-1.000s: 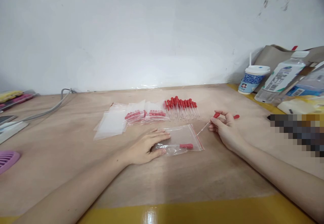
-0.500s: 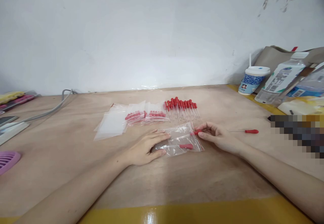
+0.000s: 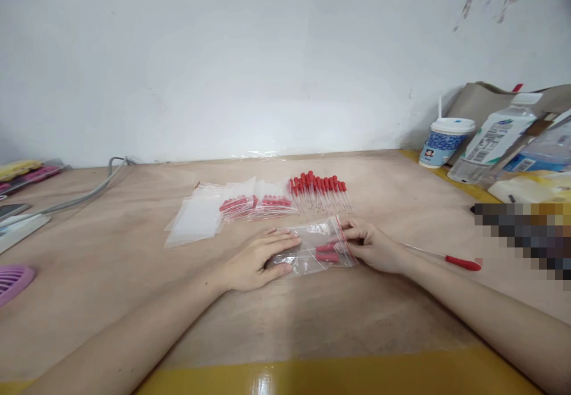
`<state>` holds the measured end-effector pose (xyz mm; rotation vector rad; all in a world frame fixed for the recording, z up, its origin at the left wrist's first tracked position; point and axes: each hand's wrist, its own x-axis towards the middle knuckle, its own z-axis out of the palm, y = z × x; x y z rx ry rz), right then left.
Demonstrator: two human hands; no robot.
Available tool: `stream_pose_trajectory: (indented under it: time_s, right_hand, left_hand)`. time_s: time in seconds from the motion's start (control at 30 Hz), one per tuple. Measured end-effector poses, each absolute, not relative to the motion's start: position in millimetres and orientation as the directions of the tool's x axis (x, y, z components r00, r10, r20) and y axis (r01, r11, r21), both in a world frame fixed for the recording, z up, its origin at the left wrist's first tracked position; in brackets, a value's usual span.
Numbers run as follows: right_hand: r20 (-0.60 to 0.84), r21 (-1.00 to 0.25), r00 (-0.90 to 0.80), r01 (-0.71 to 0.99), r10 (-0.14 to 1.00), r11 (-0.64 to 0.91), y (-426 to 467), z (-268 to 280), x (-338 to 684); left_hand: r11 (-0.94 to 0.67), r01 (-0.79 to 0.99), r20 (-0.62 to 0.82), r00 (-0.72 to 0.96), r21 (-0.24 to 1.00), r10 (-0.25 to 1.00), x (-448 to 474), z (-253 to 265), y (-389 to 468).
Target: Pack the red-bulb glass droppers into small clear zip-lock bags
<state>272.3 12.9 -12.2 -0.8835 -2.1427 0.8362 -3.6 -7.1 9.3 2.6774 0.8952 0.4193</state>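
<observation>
A clear zip bag [image 3: 307, 234] with a red edge at its mouth lies flat on the table. Two droppers with red bulbs [image 3: 327, 257] are inside, side by side, their thin stems pointing left. My left hand [image 3: 256, 259] rests spread on the bag's left end, pressing it down. At the mouth on the right, my right hand [image 3: 372, 245] has bent fingers partly inside, up against the upper bulb. Another red-bulbed dropper [image 3: 464, 263] sticks out right of that hand; its stem tip is hidden behind the hand.
Loose red-bulbed droppers [image 3: 319, 187] lie in a row behind the bag. Filled bags [image 3: 256, 201] and flat unfilled bags [image 3: 196, 219] lie left of them. A paper cup [image 3: 446, 142] and a plastic bottle [image 3: 491, 139] stand at right. A grey cable [image 3: 89, 198] runs at left.
The upper dropper has slid left, deeper into the bag, and my right fingers followed into its mouth. The dropper behind my right hand has shifted right and nearer, and tilted. My left hand stayed put.
</observation>
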Motion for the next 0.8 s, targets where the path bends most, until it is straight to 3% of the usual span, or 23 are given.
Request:
stream_pose_trajectory:
  time_s: [0.13, 0.27, 0.37, 0.47, 0.53, 0.67, 0.8]
  right_hand:
    - [0.327, -0.694, -0.586, 0.383, 0.741, 0.610, 12.6, -6.8, 271.1]
    - [0.125, -0.624, -0.443, 0.660, 0.888, 0.418, 14.7, 14.4, 297.4]
    - [-0.094, -0.390, -0.316, 0.884, 0.944, 0.257, 15.5, 32.4, 329.5]
    - [-0.351, -0.171, -0.183, 0.977, 0.918, 0.130, 13.4, 41.6, 352.4]
    - [-0.429, -0.097, -0.126, 0.991, 0.894, 0.093, 11.1, 42.2, 358.3]
    - [-0.477, -0.253, -0.292, 0.949, 0.829, 0.189, 8.0, 38.1, 355.8]
    - [-0.416, -0.438, -0.464, 0.856, 0.782, 0.274, 6.8, 37.3, 346.4]
  left_hand:
    - [-0.775, 0.524, 0.178, 0.776, 0.354, 0.606, -4.2, 8.5, -6.2]
    - [-0.776, 0.514, 0.171, 0.782, 0.366, 0.599, -4.1, 8.4, -5.6]
    - [-0.770, 0.513, 0.165, 0.781, 0.380, 0.602, -3.8, 8.4, -5.0]
    - [-0.763, 0.514, 0.152, 0.782, 0.393, 0.605, -4.1, 8.3, -3.9]
    - [-0.757, 0.512, 0.147, 0.781, 0.405, 0.607, -4.4, 8.1, -3.2]
    - [-0.762, 0.511, 0.156, 0.781, 0.398, 0.605, -4.2, 7.8, -3.6]
    - [-0.768, 0.519, 0.176, 0.773, 0.374, 0.609, -4.1, 7.6, -5.3]
